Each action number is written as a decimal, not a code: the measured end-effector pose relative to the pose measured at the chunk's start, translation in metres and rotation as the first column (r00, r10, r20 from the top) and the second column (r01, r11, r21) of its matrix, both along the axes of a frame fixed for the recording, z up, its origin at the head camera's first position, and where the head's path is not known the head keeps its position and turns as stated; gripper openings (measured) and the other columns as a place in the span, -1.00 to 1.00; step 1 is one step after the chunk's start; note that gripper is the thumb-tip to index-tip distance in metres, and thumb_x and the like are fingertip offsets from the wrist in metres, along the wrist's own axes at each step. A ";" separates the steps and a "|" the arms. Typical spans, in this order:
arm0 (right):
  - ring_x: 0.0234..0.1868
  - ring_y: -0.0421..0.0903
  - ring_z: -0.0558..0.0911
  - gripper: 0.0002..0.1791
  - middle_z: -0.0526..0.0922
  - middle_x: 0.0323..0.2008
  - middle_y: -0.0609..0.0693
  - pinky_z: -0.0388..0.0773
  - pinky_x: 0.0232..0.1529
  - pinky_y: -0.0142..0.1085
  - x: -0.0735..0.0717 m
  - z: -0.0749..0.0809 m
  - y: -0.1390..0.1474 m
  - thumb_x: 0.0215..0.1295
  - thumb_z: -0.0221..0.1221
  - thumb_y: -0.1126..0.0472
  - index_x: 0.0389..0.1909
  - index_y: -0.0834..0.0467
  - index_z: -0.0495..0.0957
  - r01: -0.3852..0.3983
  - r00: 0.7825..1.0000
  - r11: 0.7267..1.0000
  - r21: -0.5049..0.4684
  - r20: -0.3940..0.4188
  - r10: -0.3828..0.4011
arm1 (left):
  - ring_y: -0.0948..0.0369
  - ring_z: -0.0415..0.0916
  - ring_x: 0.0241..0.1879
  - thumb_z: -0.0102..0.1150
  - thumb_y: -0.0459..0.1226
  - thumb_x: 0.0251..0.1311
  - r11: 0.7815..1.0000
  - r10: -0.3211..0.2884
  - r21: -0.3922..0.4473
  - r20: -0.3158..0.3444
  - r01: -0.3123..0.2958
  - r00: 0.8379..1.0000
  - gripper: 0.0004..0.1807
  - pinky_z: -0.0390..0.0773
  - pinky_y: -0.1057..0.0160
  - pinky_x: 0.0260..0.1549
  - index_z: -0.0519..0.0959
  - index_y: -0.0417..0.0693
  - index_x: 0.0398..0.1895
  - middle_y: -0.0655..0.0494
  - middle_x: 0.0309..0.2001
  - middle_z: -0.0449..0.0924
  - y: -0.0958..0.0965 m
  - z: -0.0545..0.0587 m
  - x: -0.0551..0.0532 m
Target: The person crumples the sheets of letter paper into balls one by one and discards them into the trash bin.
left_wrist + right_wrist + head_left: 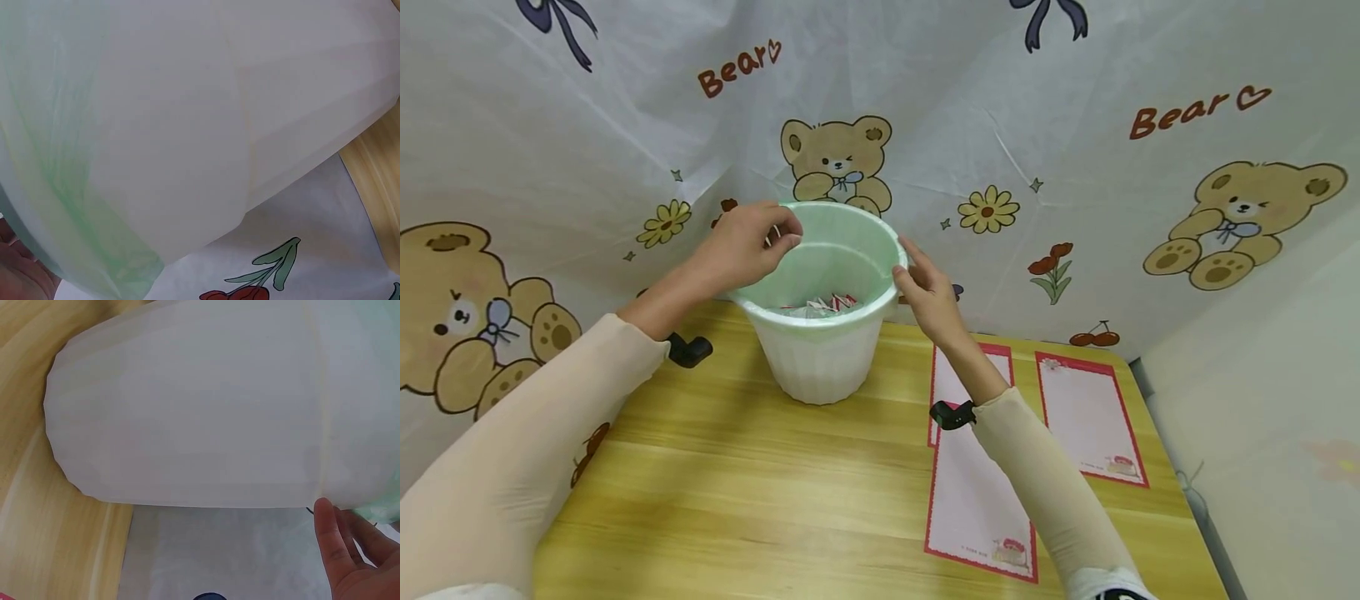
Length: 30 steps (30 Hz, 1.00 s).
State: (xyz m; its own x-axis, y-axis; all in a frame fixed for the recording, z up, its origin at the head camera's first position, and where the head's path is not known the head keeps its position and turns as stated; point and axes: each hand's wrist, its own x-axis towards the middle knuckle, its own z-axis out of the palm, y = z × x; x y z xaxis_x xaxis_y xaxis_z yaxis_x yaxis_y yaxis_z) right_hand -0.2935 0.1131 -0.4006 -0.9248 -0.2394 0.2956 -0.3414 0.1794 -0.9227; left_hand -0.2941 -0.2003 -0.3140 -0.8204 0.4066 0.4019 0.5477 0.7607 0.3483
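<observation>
A white trash bin [823, 358] stands on the wooden table against the printed cloth. A thin pale green trash bag [838, 225] lines it and folds over its rim. My left hand [748, 242] is at the bin's left rim, fingers loosely bent over the opening, with nothing visible between fingers and thumb. In the left wrist view that hand is mostly hidden behind the rim. My right hand [931, 296] touches the right rim with its fingers extended; its thumb rests at the bag's edge. Small crumpled red and white scraps [831, 306] lie inside the bin.
Red-bordered paper sheets [977, 500] lie at the table's right, partly beneath my right forearm; another sheet [1090, 412] lies farther right. A bear-print cloth [917, 167] hangs behind the table [760, 500]. The table's right edge borders a pale wall.
</observation>
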 end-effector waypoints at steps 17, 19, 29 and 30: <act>0.14 0.16 0.77 -0.42 0.68 0.31 0.25 0.83 0.06 -0.09 0.003 0.001 0.003 0.62 0.16 0.02 0.59 -0.07 0.40 0.073 0.996 0.997 0.016 -0.055 -0.072 | 0.11 0.67 -0.20 0.45 -0.30 0.37 0.991 0.022 0.131 0.022 -0.025 1.000 -0.81 0.59 0.36 -0.22 0.70 -0.13 -0.02 -0.04 -0.18 0.72 -0.012 -0.010 0.013; 0.10 0.12 0.77 -0.44 0.68 0.30 0.24 0.82 0.08 -0.01 0.005 0.003 0.005 0.61 0.18 0.02 0.55 -0.03 0.44 0.077 0.995 0.997 0.010 -0.063 -0.076 | 0.11 0.66 -0.22 0.44 -0.31 0.38 0.985 0.028 0.169 0.025 -0.032 0.999 -0.81 0.56 0.44 -0.23 0.70 -0.14 -0.02 -0.05 -0.19 0.71 -0.014 -0.011 0.015; -0.07 -0.01 0.75 -0.55 0.69 0.15 0.17 0.80 -0.09 -0.34 0.011 -0.003 0.023 0.63 0.19 0.06 0.42 0.10 0.55 0.120 0.989 0.993 -0.007 -0.089 -0.120 | 0.35 0.55 -0.41 0.46 -0.30 0.35 0.907 0.058 0.417 0.010 -0.057 0.998 -0.81 0.54 0.52 -0.34 0.74 -0.13 -0.03 0.00 -0.35 0.63 -0.026 -0.016 0.037; -0.09 -0.03 0.75 -0.57 0.68 0.12 0.19 0.79 -0.11 -0.38 0.012 -0.004 0.025 0.64 0.18 0.08 0.40 0.12 0.56 0.114 0.989 0.993 -0.017 -0.090 -0.115 | 0.36 0.54 -0.42 0.47 -0.31 0.34 0.899 0.054 0.435 -0.003 -0.047 0.999 -0.80 0.55 0.53 -0.33 0.74 -0.13 -0.03 0.01 -0.36 0.62 -0.026 -0.017 0.042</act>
